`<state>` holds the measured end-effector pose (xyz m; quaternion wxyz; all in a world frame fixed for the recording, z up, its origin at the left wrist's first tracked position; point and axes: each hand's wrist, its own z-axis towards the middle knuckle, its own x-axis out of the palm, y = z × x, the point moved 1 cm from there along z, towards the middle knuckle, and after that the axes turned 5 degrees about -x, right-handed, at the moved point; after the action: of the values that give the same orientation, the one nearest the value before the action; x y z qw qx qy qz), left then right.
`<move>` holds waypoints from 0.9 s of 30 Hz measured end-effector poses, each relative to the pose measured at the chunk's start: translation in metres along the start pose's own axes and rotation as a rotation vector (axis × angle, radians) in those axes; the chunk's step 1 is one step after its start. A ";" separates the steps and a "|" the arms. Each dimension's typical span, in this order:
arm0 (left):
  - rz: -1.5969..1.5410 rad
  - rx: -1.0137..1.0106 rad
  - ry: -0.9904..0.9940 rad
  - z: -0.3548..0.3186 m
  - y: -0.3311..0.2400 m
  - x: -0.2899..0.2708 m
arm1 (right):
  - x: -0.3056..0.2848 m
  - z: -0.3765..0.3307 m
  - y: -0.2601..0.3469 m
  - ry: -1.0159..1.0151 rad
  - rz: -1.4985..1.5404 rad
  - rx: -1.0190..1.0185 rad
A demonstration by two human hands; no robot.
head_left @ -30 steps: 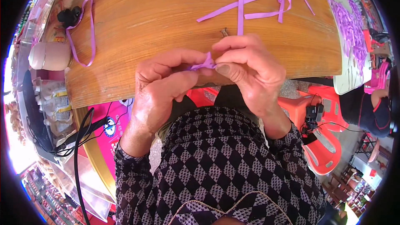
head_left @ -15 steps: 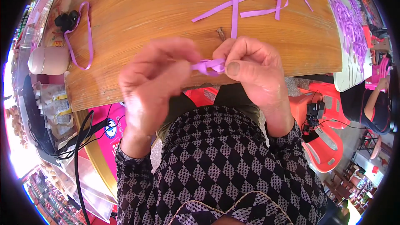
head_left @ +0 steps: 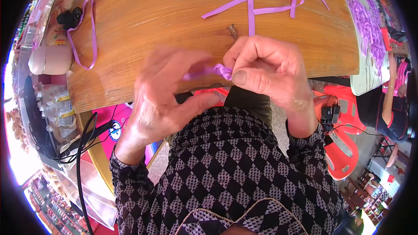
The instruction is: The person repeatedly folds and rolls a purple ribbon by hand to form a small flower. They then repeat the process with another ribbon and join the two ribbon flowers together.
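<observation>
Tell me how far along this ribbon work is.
Done: nothing finished shows on the wooden table. In hand: the right hand pinches a folded purple ribbon strip running up the table; the blurred left hand is beside it. Left: loose purple ribbon strips lie across the far edge.
</observation>
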<state>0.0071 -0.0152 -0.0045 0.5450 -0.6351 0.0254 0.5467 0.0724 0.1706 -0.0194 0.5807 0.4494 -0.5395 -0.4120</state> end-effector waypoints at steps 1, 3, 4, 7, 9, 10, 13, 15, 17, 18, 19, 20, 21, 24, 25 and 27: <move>0.000 -0.001 -0.002 0.000 -0.003 0.002 | 0.002 0.001 0.002 0.045 -0.018 -0.012; -0.835 -0.525 0.090 -0.002 -0.002 0.008 | 0.003 0.003 0.009 0.069 -0.096 -0.041; -0.836 -0.523 0.090 -0.001 -0.003 0.007 | 0.003 0.003 0.011 0.091 -0.173 -0.071; -1.120 -0.682 0.108 0.003 -0.004 0.008 | 0.002 0.002 0.015 0.078 -0.264 -0.123; -1.049 -0.568 0.100 0.003 -0.006 0.011 | 0.002 0.002 0.017 0.074 -0.255 -0.112; -1.048 -0.569 0.097 0.005 -0.008 0.013 | 0.003 0.002 0.017 0.072 -0.244 -0.101; -1.126 -0.516 -0.031 0.010 -0.011 0.016 | 0.002 0.002 0.018 0.034 -0.340 -0.198; -1.251 -0.702 0.186 0.010 -0.010 0.010 | -0.003 0.004 0.018 0.055 -0.482 -0.312; -1.192 -0.686 0.157 0.008 -0.010 0.011 | -0.005 0.006 0.016 0.079 -0.621 -0.426; -1.134 -0.666 0.133 0.008 -0.010 0.011 | -0.006 0.007 0.014 0.064 -0.732 -0.523; -1.135 -0.663 0.137 0.008 -0.012 0.010 | -0.005 0.007 0.013 0.050 -0.843 -0.620; -1.143 -0.716 0.123 0.008 -0.015 0.009 | -0.004 0.008 0.011 0.047 -0.847 -0.619; -1.148 -0.773 0.105 0.007 -0.017 0.009 | -0.002 0.007 0.008 0.023 -0.889 -0.695; -1.103 -0.795 0.050 0.006 -0.017 0.015 | -0.002 0.005 0.001 -0.021 -0.959 -0.814; -1.104 -0.794 0.049 0.005 -0.015 0.015 | -0.002 0.004 0.000 -0.042 -0.987 -0.855; -1.145 -0.772 0.128 0.003 -0.011 0.015 | -0.003 0.004 -0.003 -0.039 -0.966 -0.872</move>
<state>0.0183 -0.0003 -0.0072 0.4800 -0.7281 -0.4780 0.1044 0.0685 0.1723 -0.0228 0.4493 0.3572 -0.0705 -0.8159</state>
